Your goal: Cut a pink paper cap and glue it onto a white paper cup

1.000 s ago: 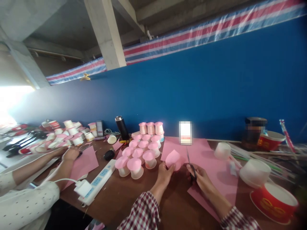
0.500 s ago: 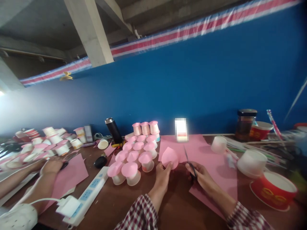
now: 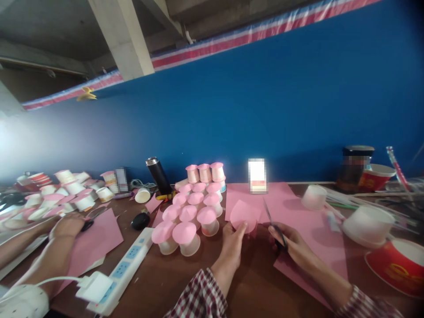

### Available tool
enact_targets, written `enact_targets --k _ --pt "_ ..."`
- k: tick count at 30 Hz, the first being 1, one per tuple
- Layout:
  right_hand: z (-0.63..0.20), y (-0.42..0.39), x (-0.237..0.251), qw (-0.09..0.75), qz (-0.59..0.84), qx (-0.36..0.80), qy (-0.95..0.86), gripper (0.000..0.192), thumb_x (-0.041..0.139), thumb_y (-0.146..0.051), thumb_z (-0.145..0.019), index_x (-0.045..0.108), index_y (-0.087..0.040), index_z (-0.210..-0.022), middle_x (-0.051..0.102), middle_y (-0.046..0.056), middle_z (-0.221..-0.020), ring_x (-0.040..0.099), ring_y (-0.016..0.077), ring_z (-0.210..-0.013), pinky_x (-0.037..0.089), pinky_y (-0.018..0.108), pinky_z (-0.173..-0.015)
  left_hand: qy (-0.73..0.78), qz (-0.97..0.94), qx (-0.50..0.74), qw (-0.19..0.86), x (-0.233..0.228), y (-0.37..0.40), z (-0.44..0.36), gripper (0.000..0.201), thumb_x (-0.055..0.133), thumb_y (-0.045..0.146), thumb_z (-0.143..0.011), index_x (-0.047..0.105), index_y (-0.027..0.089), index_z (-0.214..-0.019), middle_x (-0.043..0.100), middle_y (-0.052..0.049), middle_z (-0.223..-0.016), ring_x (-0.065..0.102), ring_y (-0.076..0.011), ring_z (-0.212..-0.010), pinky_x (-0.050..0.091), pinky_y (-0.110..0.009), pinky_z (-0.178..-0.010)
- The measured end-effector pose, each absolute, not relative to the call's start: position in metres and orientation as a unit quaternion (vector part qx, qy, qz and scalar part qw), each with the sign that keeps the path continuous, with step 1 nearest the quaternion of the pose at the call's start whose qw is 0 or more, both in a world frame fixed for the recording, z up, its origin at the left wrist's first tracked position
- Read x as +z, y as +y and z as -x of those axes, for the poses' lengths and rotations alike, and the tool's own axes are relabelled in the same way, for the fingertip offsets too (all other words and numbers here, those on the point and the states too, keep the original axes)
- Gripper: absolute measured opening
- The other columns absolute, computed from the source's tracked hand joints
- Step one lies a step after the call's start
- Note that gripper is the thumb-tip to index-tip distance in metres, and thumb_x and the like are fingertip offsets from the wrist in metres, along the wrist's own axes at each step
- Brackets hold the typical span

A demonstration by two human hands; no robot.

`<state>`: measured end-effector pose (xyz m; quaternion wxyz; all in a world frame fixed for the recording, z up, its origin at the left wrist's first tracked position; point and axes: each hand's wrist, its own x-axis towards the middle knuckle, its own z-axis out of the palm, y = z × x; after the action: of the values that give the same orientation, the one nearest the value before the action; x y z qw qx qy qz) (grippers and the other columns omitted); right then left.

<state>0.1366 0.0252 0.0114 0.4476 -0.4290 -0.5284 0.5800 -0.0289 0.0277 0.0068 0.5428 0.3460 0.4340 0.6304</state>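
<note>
Bench (image 3: 258, 282): across lower frame; wall (image 3: 265, 110) behind it.
Left hand (image 3: 232, 247): lower centre, paper piece (image 3: 243, 216) in it.
Right hand (image 3: 296, 247): further right, scissors (image 3: 281, 238) in it.
Capped cups (image 3: 184, 233): centre, in rows left of the paper piece.
Flask (image 3: 159, 177): behind the mouse (image 3: 140, 221), left of rear cups.
Power strip (image 3: 130, 263): lower left, before the mouse.
Bowl (image 3: 395, 267): lower right, before a large cup (image 3: 367, 227).

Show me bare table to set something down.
Brown tabletop shows bare between the long white plastic power strip and the checked fabric left sleeve, and between left hand and right hand. Crowded: around the pink-capped white paper cups and round red paper bowl.
</note>
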Motion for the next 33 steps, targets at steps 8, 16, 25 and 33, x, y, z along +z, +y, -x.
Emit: enact_targets --k 8,16,25,33 --pt "-0.133 0.019 0.024 0.463 0.446 0.545 -0.538 0.044 0.066 -0.055 -0.071 0.061 -0.015 -0.088 0.054 -0.001 -0.059 0.050 0.0117 -0.052 0.039 0.023 -0.047 0.452 -0.318 0.630 0.546 0.006 0.028 0.030 0.037 0.072 0.041 -0.066 0.064 0.010 -0.084 0.067 -0.008 -0.075 0.060 -0.0143 -0.062 0.045 -0.024 -0.057" --pt "-0.131 0.012 0.025 0.431 0.395 0.556 -0.591 0.046 0.060 -0.052 -0.078 0.059 -0.012 -0.100 0.050 -0.002 -0.058 0.047 0.0105 -0.052 0.039 0.023 -0.049 0.454 -0.281 0.646 0.545 0.008 0.032 0.030 0.036 0.073 0.039 -0.064 0.063 0.011 -0.085 0.067 -0.007 -0.077 0.059 -0.0137 -0.063 0.044 -0.025 -0.060" --pt "-0.127 0.003 0.022 0.357 0.394 0.632 -0.563 0.046 0.064 -0.052 -0.075 0.060 -0.013 -0.100 0.048 -0.002 -0.062 0.045 0.0096 -0.053 0.034 0.020 -0.045 0.415 -0.250 0.681 0.549 0.012 0.033 0.033 0.032 0.074 0.036 -0.064 0.061 0.013 -0.083 0.064 -0.004 -0.075 0.058 -0.0123 -0.066 0.044 -0.023 -0.060" --pt "-0.126 0.005 0.023 0.337 0.391 0.634 -0.576 0.045 0.064 -0.052 -0.076 0.062 -0.013 -0.098 0.048 -0.003 -0.059 0.044 0.0084 -0.050 0.034 0.019 -0.044 0.401 -0.233 0.687 0.559 0.013 0.035 0.036 0.029 0.074 0.032 -0.065 0.064 0.015 -0.086 0.067 -0.004 -0.086 0.061 -0.0133 -0.074 0.046 -0.022 -0.062"
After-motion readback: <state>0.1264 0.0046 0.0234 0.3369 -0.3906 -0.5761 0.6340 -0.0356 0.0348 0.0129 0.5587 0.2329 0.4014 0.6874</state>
